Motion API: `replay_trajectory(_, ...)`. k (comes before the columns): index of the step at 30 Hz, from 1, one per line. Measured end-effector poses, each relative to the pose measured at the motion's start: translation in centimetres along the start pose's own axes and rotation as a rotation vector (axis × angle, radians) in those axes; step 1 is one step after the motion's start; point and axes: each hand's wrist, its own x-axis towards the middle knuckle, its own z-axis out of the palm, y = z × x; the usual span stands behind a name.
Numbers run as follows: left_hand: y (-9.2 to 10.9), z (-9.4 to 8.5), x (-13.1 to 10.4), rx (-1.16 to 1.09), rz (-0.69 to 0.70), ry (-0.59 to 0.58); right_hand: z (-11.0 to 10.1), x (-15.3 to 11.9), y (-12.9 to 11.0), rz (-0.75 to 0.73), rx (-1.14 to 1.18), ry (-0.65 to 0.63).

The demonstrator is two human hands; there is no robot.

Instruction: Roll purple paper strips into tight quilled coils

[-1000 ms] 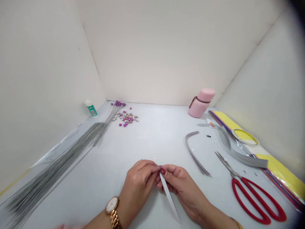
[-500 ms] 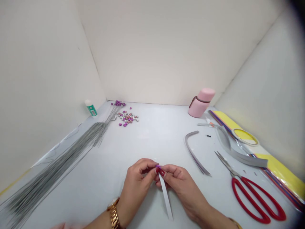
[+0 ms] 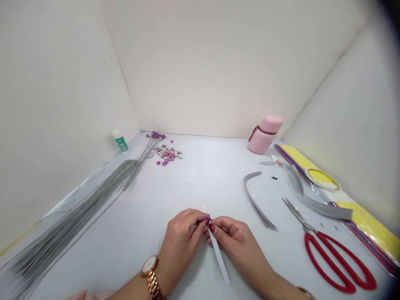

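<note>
A narrow white paper strip point(image 3: 220, 258) hangs down toward the near edge from between my fingertips, with a small purple bit at its top end. My left hand point(image 3: 186, 235) pinches that purple end from the left, a gold watch on its wrist. From the right, my right hand point(image 3: 239, 241) pinches the strip just beside it, thumb next to the left thumb. The exact fold between the fingertips is mostly hidden.
Grey wires point(image 3: 81, 216) lie along the left, near a glue stick point(image 3: 121, 141). Small folded stars point(image 3: 168, 154) are piled at the back left. On the right are a pink bottle point(image 3: 264, 135), grey strips point(image 3: 254, 202), red-handled scissors point(image 3: 334, 258) and coloured paper packs point(image 3: 368, 223).
The strip's lower end has swung slightly right. The left wrist has turned so the watch face shows more, and less purple shows between the fingertips.
</note>
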Motion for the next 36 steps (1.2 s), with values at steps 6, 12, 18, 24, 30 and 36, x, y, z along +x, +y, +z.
replay_trajectory(6,-0.04,0.07,-0.32,0.038,0.133,-0.033,-0.02,0.18,0.33,0.006,0.124,0.005)
replay_trajectory(12,0.14,0.05,0.15,-0.257,-0.097,-0.062,-0.26,0.39,0.42,0.03,0.212,-0.013)
replay_trajectory(18,-0.06,0.1,0.38,-0.382,-0.188,-0.114,-0.1,0.31,0.16,0.07,0.229,-0.05)
replay_trajectory(24,-0.02,0.24,0.09,-0.357,-0.25,-0.021,0.12,0.33,0.5,0.11,0.235,-0.054)
replay_trajectory(30,-0.31,0.36,0.06,-0.229,-0.171,0.02,0.28,0.26,0.27,0.098,0.28,-0.079)
replay_trajectory(36,-0.27,0.01,-0.24,-0.046,0.09,0.014,0.2,0.0,0.03,0.089,0.367,-0.105)
